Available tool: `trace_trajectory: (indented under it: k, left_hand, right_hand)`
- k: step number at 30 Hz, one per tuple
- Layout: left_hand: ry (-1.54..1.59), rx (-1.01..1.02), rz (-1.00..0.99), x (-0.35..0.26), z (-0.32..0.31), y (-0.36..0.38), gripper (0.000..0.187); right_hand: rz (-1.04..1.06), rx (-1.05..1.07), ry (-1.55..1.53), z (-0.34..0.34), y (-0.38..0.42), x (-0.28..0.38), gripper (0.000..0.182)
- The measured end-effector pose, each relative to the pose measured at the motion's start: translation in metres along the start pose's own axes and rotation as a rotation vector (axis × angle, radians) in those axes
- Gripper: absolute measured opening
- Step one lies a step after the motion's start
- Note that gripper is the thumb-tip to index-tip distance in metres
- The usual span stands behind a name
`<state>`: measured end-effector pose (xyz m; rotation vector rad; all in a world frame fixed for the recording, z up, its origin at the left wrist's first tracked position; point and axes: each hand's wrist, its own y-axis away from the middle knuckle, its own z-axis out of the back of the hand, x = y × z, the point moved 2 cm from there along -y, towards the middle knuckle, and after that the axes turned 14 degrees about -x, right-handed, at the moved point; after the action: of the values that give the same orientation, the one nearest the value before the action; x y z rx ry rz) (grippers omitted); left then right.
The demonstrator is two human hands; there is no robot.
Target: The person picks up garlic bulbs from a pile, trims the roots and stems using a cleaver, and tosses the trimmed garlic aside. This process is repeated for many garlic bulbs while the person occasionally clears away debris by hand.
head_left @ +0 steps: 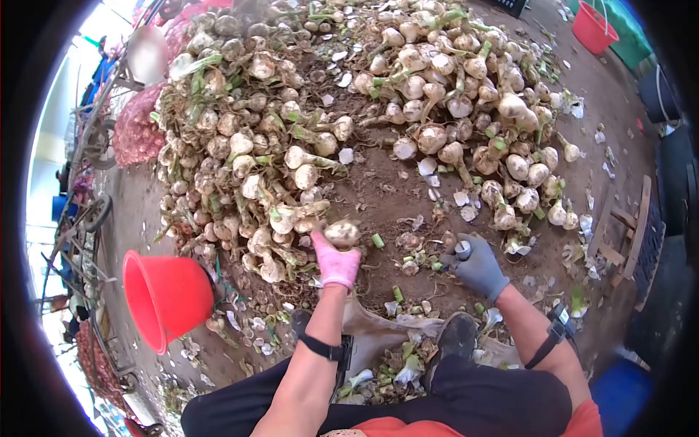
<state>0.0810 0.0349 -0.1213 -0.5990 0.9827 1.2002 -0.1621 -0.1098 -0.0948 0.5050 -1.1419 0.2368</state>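
Note:
My left hand (338, 264), in a pink glove, is closed round a garlic bulb (341, 233) at the near edge of the left garlic heap (226, 153). My right hand (477, 266), in a grey glove, grips a tool with a round grey end (463, 250); the rest of it is hidden by the fingers. Below the fingertips lie cut stem pieces and trimmed roots (411, 264) on the soil. Another heap of garlic bulbs (473, 95) with stems spreads beyond my right hand.
A red bucket (171, 298) lies tipped at the left, and another red bucket (593, 30) stands at the far right. Pink mesh sacks (138, 127) and a metal cart (95, 218) are on the left. A wooden-framed seat (641, 233) stands at the right.

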Motion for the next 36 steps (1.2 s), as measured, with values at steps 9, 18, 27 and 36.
trace_trajectory:
  k: [9, 18, 27, 36]
  left_hand:
    - [-0.092, 0.597, -0.93, -0.106, -0.014, 0.055, 0.088]
    - [0.212, 0.703, -0.225, -0.129, -0.001, 0.061, 0.082]
    - [0.455, 0.783, 0.238, -0.133, 0.0, 0.079, 0.067]
    - [0.434, 0.794, 0.282, -0.141, -0.006, 0.088, 0.064]
  right_hand:
    - [0.415, 0.141, 0.394, 0.004, 0.018, 0.093, 0.029]
    - [0.483, 0.211, 0.406, 0.011, 0.033, 0.102, 0.03]
    - [0.574, 0.154, 0.377, 0.0, 0.028, 0.075, 0.023]
    - [0.352, -0.317, 0.469, 0.042, -0.006, 0.03, 0.016]
